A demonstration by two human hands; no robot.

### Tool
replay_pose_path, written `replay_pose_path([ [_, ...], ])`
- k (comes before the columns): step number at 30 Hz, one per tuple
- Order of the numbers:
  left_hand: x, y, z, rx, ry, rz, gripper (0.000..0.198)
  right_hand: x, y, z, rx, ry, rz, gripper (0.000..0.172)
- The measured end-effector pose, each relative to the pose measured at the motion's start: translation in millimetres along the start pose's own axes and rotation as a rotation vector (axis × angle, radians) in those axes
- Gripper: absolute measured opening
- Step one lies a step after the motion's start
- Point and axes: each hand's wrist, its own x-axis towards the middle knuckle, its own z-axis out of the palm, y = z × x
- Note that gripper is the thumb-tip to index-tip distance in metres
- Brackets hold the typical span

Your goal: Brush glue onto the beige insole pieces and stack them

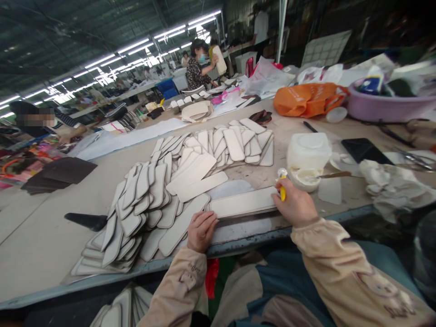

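A small stack of long off-white panels with dark edges lies at the table's near edge. My left hand is closed over the left end of this stack, fingers pressed together on it. At its right end, my right hand grips a yellow-handled brush with a whitish head pointing up, and its fingers touch the panels. Beside that hand stands a cut-open white plastic jug with pale paste in its lower opening. A flat stick lies across the opening.
Heaps of rounded off-white panels spread to the left and behind. A dark tapered object lies left of them. To the right are a black phone, crumpled cloth, an orange bag and a purple basin. Co-workers sit farther back.
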Motion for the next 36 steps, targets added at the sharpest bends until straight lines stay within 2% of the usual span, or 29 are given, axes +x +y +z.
replay_pose_path([
  [6, 1, -1, -0.3, -0.021, 0.003, 0.041, 0.027, -3, -6, -5, -0.072, -0.023, 0.015, 0.020],
  [9, 1, -3, 0.8, -0.029, -0.001, 0.065, 0.030, -6, -11, -9, -0.095, 0.019, -0.027, 0.019],
  [11, 1, -5, 1.4, -0.032, 0.001, 0.071, 0.030, -9, -17, -13, -0.086, 0.075, -0.100, 0.017],
  [14, 0, -6, 1.9, -0.029, 0.007, 0.077, 0.030, -19, -34, -11, 0.055, 0.111, -0.319, 0.014],
  [17, 0, -7, 2.3, -0.020, 0.009, 0.081, 0.031, -34, -55, 6, 0.226, 0.047, -0.521, 0.010],
  [21, 0, -7, 2.2, -0.024, 0.000, 0.099, 0.030, -50, -70, 34, 0.282, -0.053, -0.607, 0.027],
  [24, 1, -6, 1.9, -0.020, 0.000, 0.103, 0.029, -51, -61, 42, 0.264, -0.047, -0.562, 0.034],
  [28, 3, -5, 2.3, -0.011, 0.005, 0.094, 0.027, -43, -35, 32, 0.186, 0.004, -0.420, 0.037],
  [36, 4, -2, 2.7, -0.017, 0.009, 0.054, 0.022, -25, -1, 3, 0.091, 0.082, -0.170, 0.019],
])
